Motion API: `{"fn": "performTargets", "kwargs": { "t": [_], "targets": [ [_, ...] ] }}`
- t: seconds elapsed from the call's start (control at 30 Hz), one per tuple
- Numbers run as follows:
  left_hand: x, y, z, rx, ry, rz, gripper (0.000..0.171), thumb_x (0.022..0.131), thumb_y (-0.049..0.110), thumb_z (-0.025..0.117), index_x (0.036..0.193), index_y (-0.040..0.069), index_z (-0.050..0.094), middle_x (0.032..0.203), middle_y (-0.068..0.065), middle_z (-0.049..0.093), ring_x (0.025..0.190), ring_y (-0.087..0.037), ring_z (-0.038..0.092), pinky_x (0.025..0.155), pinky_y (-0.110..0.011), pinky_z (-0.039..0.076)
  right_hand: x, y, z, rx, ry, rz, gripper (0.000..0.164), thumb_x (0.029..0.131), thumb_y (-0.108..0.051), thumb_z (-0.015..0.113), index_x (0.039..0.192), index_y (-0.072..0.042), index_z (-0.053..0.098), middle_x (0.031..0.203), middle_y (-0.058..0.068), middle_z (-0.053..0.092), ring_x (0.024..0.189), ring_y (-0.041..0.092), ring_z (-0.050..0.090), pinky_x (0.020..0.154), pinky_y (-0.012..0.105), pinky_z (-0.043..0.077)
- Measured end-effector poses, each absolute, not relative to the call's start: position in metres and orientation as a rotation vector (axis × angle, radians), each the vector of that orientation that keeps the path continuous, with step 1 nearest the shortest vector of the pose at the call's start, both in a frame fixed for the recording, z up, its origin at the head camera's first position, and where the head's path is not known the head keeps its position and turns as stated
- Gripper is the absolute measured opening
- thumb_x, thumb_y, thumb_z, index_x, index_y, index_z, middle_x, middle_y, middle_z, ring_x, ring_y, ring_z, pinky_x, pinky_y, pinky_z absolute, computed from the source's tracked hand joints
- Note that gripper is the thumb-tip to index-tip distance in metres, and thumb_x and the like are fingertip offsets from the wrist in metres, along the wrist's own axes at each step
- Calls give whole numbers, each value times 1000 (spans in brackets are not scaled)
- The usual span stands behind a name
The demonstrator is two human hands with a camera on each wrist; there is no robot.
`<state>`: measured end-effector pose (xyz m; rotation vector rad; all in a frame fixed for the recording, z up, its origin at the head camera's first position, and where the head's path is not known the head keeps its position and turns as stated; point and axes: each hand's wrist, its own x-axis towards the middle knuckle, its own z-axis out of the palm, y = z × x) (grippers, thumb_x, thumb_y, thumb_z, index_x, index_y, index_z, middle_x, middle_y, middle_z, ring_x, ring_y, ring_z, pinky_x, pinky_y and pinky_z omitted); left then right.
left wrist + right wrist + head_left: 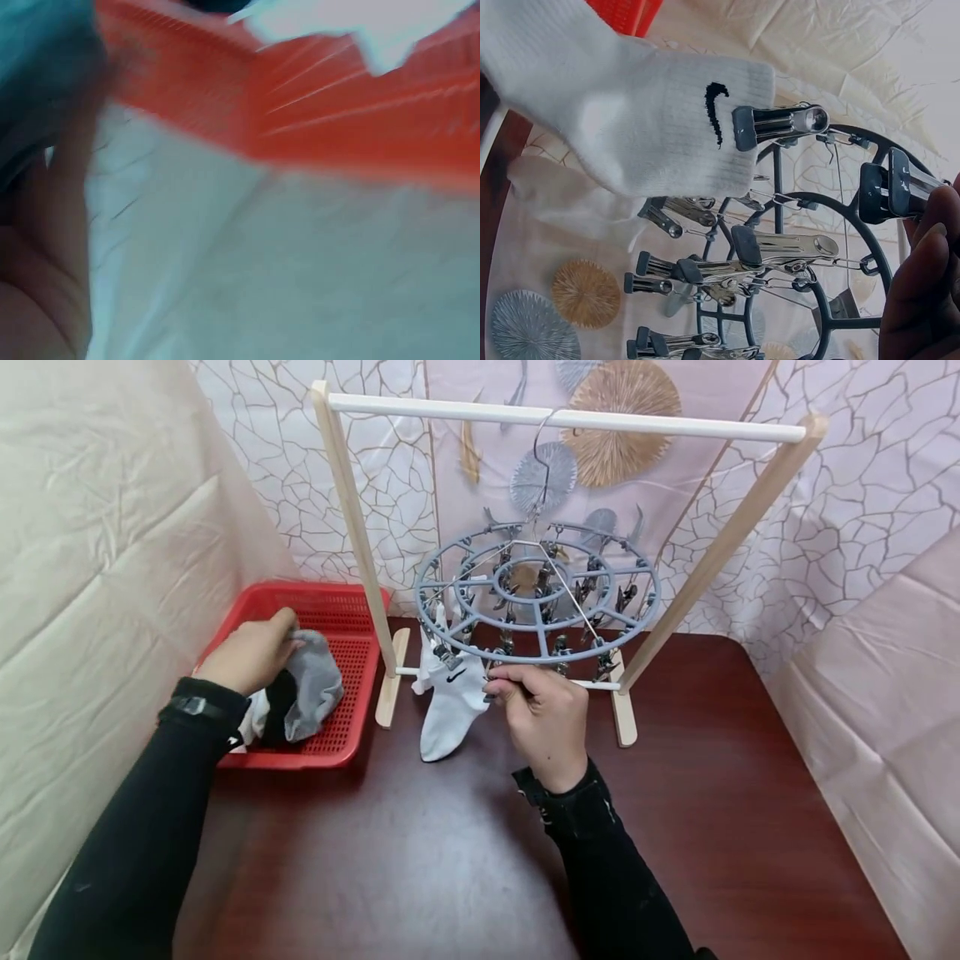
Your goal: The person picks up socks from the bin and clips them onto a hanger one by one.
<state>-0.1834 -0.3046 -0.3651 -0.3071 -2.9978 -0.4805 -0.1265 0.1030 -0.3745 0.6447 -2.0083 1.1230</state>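
Note:
My left hand [251, 652] grips a grey sock [313, 685] over the left part of the red basket [352, 693]; in the blurred left wrist view the sock [45, 67] shows beside the hand. With thumb and fingers, my right hand [547, 718] pinches a metal clip [896, 187] with dark tips, at the front rim of the round grey hanger [540, 656]. No fabric is between that clip's tips. A white sock [453, 710] with a black swoosh hangs from another clip [780, 126] just to the left. Behind it hangs another white piece [574, 202].
A wooden stand [345, 510] with a white top bar [450, 408] carries the hanger by its hook. Several clips dangle from the hanger's rings. Black fabric [280, 706] and white fabric lie in the basket. The brown table [450, 860] stretches in front.

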Motion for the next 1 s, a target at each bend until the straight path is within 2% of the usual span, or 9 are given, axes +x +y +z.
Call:
{"fn": "performTargets", "kwargs": {
  "t": [0.1,0.23,0.33,0.4,0.47,0.6,0.8,0.9,1.0],
  "targets": [
    [-160,-279,-341,-385,-2840,-530,29,107,13,79,122,8,55,99,-21,78,81,-35,77,77,-60,66,-127,103,-374,646,-2005,1124,4,94,-1,89,98,-3,89,85,12,86,67,20,77,63,21,52],
    [-126,-230,-317,-446,-2628,-442,38,98,15,91,118,7,60,88,-18,80,74,-40,79,69,-59,66,-128,102,-375,641,-1999,1137,6,93,0,90,99,-3,89,85,12,86,67,21,78,64,21,53],
    [-108,-193,-312,-537,-2592,-459,27,96,13,92,112,11,69,85,-9,81,75,-33,80,69,-53,66,-129,102,-375,633,-1997,1161,4,96,-2,88,100,-2,89,87,13,86,68,22,78,65,19,53],
    [-103,-172,-313,-638,-2645,-526,20,98,6,88,114,12,77,94,-7,84,85,-28,82,79,-49,69,-128,102,-376,629,-1995,1175,4,97,-3,88,101,-2,89,86,13,86,68,22,77,65,18,50],
    [-101,-154,-317,-707,-2713,-590,24,101,-1,82,121,12,83,101,-8,81,92,-25,79,85,-45,68,-128,102,-376,627,-1993,1190,4,98,-2,87,101,-1,89,86,13,85,68,22,76,65,18,48],
    [-105,-125,-329,-776,-2766,-639,33,104,-8,72,132,7,82,110,-15,76,98,-27,75,83,-42,65,-126,104,-375,635,-1988,1201,4,97,-2,87,101,-1,88,83,14,84,68,23,76,65,17,48],
    [-116,-92,-340,-665,-2730,-829,6,105,10,80,109,6,80,103,-9,85,98,-24,82,87,-44,66,-126,107,-373,633,-1989,1201,5,94,-3,89,98,-1,88,82,13,84,66,22,76,65,17,49],
    [-119,-82,-344,-649,-2706,-917,9,107,9,76,107,8,85,106,-8,84,102,-24,80,90,-43,66,-126,109,-373,628,-1987,1191,7,93,-4,91,98,-1,88,80,13,83,64,21,74,64,18,49],
    [-119,-79,-345,-612,-2661,-966,12,108,8,74,115,8,83,111,-10,85,103,-24,81,89,-43,66,-127,110,-374,624,-1984,1182,7,93,-4,90,97,1,88,77,13,81,62,20,71,63,19,49]
  ]
}}
